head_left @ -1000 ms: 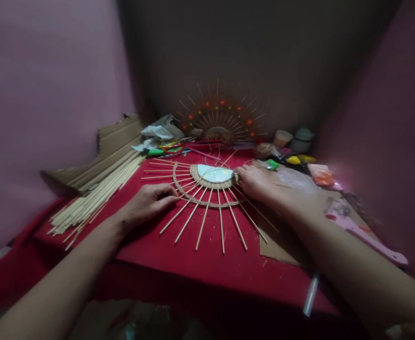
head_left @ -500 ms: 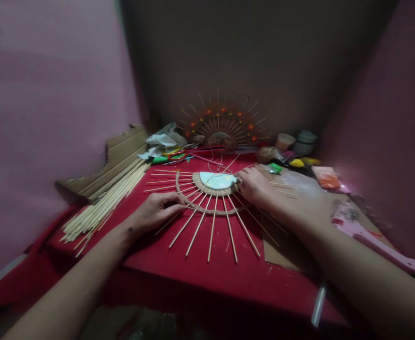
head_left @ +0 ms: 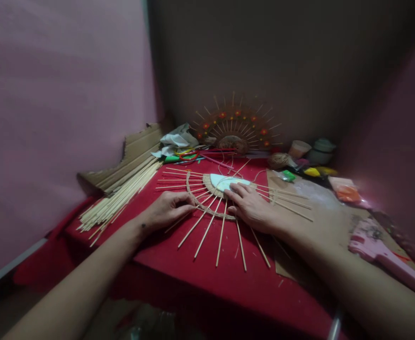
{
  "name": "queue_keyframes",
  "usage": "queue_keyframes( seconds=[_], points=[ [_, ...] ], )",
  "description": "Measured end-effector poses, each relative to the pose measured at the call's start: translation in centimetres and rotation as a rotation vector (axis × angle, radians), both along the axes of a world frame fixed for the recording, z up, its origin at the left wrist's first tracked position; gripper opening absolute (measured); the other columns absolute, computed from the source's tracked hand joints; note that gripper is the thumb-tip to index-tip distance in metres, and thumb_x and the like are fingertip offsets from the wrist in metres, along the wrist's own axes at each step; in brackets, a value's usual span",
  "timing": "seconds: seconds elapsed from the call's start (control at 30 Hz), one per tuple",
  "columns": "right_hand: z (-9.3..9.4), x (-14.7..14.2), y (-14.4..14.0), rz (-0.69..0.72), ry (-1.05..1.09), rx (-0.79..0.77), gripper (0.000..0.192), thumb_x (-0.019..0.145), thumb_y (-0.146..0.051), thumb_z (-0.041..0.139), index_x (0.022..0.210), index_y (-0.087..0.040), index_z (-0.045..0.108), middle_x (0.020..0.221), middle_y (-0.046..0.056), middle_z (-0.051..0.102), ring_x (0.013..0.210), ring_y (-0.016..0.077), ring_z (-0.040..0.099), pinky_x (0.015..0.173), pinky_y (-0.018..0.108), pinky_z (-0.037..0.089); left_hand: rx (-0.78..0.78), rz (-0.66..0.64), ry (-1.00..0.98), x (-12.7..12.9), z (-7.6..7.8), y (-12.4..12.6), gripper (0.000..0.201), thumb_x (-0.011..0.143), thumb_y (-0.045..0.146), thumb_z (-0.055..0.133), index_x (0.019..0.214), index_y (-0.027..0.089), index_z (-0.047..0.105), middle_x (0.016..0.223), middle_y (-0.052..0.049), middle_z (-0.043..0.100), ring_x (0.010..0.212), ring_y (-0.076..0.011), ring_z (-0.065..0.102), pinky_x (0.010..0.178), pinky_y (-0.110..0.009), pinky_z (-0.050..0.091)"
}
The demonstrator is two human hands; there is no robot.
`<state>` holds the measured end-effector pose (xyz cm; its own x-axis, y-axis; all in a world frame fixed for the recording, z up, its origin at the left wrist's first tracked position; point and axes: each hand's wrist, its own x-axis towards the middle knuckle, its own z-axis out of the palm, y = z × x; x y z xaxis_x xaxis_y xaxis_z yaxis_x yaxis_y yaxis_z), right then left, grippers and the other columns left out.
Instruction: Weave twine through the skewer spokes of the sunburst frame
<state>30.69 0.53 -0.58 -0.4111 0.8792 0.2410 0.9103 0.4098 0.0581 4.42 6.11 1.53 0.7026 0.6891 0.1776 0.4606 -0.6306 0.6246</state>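
A half-round sunburst piece (head_left: 214, 208) of thin wooden sticks fanning out from a pale blue semicircle (head_left: 224, 181) lies flat on the red cloth (head_left: 200, 269). A woven twine band arcs across its sticks. My left hand (head_left: 168, 210) rests on the left part of that arc, fingertips pinching at the twine. My right hand (head_left: 251, 205) lies flat over the middle and right sticks, fingers spread, pressing the piece down just below the blue semicircle.
A bundle of long loose sticks (head_left: 118, 200) and torn cardboard (head_left: 132, 151) lie at the left. A finished sunburst with red dots (head_left: 235, 127) leans on the back wall. Twine ball (head_left: 278, 160), small jars (head_left: 320, 150), packets and a pink tool (head_left: 387, 257) sit at the right.
My right hand has slid from the right end of the blue semicircle to the middle of the piece, covering its sticks. The view has shifted, so everything sits further right.
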Motion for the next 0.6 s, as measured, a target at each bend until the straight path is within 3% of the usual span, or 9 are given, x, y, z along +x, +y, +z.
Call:
queue_keyframes(
  seconds=[0.6],
  points=[
    [0.15,-0.11,-0.39,-0.026,-0.028,0.000,0.049,0.095,-0.041,0.039,0.137,-0.016,0.044,0.142,0.016,0.042,0.127,0.0320,0.037,0.105,0.045,0.033,-0.012,0.003,-0.002,-0.01,-0.32,0.47,0.024,0.084,0.038,0.055,0.086,0.018,0.068,0.076,0.000,0.068,0.066,-0.0111,0.057,0.062,-0.021,0.046]
  ],
)
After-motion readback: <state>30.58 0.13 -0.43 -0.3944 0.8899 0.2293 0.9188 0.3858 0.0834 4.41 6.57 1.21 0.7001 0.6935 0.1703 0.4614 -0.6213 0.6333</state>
